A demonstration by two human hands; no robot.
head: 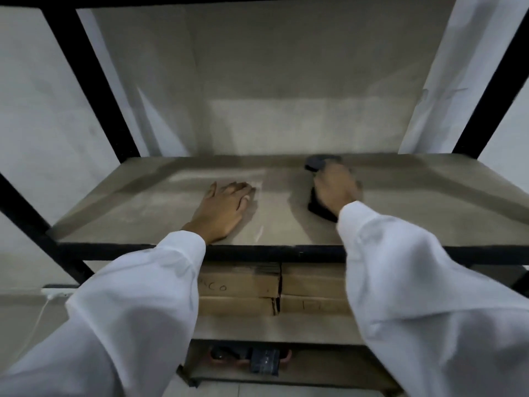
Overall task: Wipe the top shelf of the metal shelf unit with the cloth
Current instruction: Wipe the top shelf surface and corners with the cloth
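Note:
The shelf point(143, 204) is a grey-brown dusty board in a black metal frame, right in front of me. My left hand point(223, 209) lies flat on it, palm down, fingers straight, left of centre. A dark cloth point(316, 163) lies on the board right of centre, under my right hand point(336, 186). That hand presses down on the cloth and is blurred. Dark cloth shows beyond the fingers and beside the wrist. Both arms wear white sleeves.
Black uprights point(86, 81) stand at the shelf's left and right corners. Another board point(257, 4) spans overhead. Cardboard boxes point(240, 287) sit on the shelf below, and dark items point(257, 359) lie on a lower one. A white cable point(37, 319) hangs at the left wall.

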